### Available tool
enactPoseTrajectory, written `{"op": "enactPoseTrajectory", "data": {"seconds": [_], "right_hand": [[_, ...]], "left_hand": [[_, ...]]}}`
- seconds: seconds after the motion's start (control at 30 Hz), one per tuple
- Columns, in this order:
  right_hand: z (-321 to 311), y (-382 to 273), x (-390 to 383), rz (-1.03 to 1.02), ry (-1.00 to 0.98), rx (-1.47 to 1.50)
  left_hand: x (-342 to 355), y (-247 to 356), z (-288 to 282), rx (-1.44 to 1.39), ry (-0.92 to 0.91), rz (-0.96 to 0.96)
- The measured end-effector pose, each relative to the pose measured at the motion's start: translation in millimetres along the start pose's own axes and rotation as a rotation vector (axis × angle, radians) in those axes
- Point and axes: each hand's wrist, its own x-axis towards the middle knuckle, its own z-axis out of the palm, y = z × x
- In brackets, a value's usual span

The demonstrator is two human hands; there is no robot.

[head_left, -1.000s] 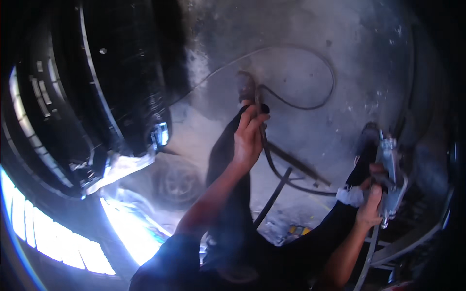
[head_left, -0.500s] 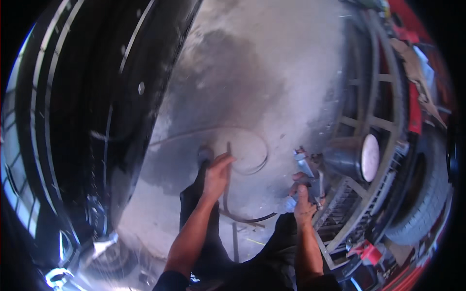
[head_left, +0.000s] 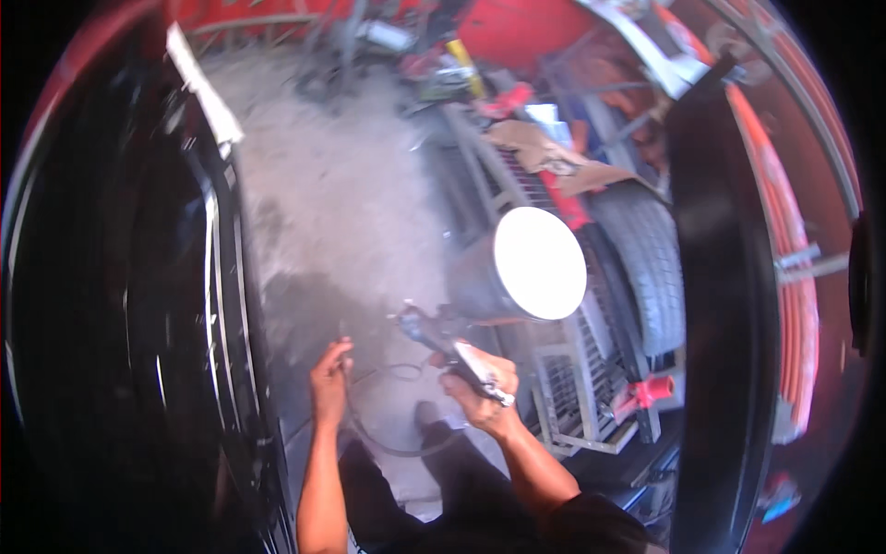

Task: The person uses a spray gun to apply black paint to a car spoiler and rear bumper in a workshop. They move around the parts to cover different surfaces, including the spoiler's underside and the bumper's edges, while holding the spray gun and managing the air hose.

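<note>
My right hand [head_left: 484,392] is wrapped round the handle of a metal spray gun [head_left: 469,362]. A dark cup [head_left: 475,277] with a round white lid [head_left: 540,263] is attached to the gun and leans to the right. Lower on the left, my left hand [head_left: 329,374] has its fingers closed on a thin dark hose [head_left: 365,434]. The hose bends down from there and curves across in front of my legs; blur hides where it ends. A glossy black vehicle panel [head_left: 157,305] stands close to the left of that hand.
Metal grid frames [head_left: 568,397] lean at the right, with a tyre [head_left: 641,268], a sheet of brown cardboard [head_left: 563,157] and a red plastic piece [head_left: 646,395]. A dark upright post [head_left: 724,277] stands farther right. Concrete floor [head_left: 341,157] runs ahead toward clutter at the back.
My view has swung up and to the right. The spray gun and its cup have come up closer, over the middle, with the white lid facing me more. My left hand still holds the hose.
</note>
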Motion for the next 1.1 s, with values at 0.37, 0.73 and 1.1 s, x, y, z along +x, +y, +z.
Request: {"op": "enactPoseTrajectory", "data": {"seconds": [0.37, 0.73, 1.1], "right_hand": [[-110.5, -54.0, 114.6, -0.114, 0.351, -0.015], [-199.3, -65.0, 172.7, 0.101, 0.520, -0.061], [-149.1, -94.3, 227.0, 0.539, 1.284, -0.147]], "left_hand": [[119.6, 75.2, 50.1, 0.574, -0.375, 0.274], [214.3, 105.6, 125.3, 0.935, -0.808, 0.296], [396.8, 98.3, 229.8, 0.861, -1.499, 0.398]]}}
